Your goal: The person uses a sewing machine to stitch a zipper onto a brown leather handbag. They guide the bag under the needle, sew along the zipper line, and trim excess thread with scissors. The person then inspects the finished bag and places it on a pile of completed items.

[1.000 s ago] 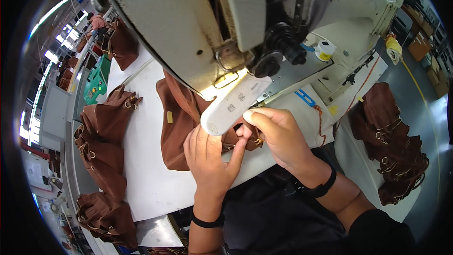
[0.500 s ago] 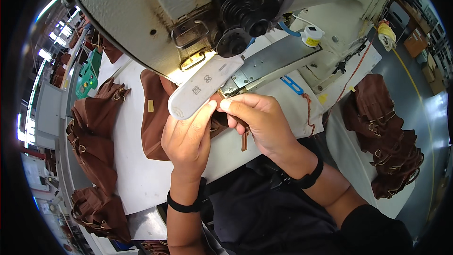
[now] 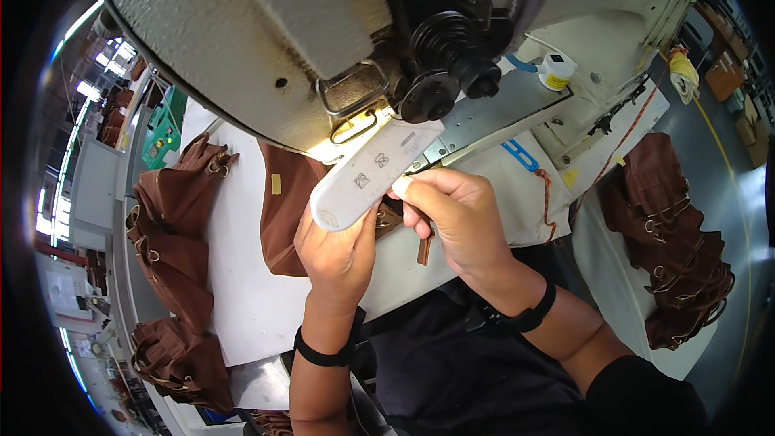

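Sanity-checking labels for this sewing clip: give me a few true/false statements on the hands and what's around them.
1. Both hands work the brown leather piece at the sewing machine's arm. True.
2. The right hand rests flat on the table, away from the work. False: its fingers pinch at the work by the machine's arm.
3. A black band sits on each wrist. True.
4. Brown bags are piled only on the person's left. False: another pile lies on the right.
5. The left hand holds scissors. False: no scissors show; it presses at the leather under the arm.
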`<state>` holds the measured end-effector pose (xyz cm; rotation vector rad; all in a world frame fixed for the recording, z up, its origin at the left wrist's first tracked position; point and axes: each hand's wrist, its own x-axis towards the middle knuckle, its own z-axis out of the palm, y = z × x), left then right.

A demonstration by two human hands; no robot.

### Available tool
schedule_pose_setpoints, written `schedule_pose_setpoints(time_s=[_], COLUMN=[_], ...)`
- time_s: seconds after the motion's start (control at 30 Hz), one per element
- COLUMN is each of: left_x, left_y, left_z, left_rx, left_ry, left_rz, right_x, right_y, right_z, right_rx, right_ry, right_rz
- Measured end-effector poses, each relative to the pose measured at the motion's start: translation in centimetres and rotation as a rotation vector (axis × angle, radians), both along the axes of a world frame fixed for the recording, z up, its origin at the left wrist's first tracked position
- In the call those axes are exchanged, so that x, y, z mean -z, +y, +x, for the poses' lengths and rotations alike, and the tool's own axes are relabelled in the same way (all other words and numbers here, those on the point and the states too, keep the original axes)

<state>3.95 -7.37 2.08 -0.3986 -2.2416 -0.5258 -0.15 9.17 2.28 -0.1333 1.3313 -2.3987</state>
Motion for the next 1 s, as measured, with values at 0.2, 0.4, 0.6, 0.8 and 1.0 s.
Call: schedule_pose_setpoints(time_s=[0.2, 0.4, 0.6, 0.8, 1.0], left_x=[-0.1, 0.3, -0.2, -0.7, -0.6], left_y=[0.3, 0.0, 0.2, 0.7, 0.8], left_z=[0.1, -0.6, -1.0, -0.9, -0.9], left_rx=[-0.039, -0.01, -0.024, -0.041, -0.046], left_ry=[-0.116, -0.069, -0.056, -0.055, -0.017], left_rz=[0.163, 0.191, 0.222, 0.2, 0.119], right_x=[-1.0, -0.3, -1.2, -0.9, -0.7], right_y=[-0.1, 0.6, 1.8, 1.6, 1.4], right_z=[-0.1, -0.8, -1.2, -1.1, -1.3], right_rx=[0.015, 0.052, -0.031, -0.002, 0.025], right_ry=[0.002, 0.324, 0.335, 0.307, 0.375], right_rz=[0.048, 0.239, 0.454, 0.457, 0.507])
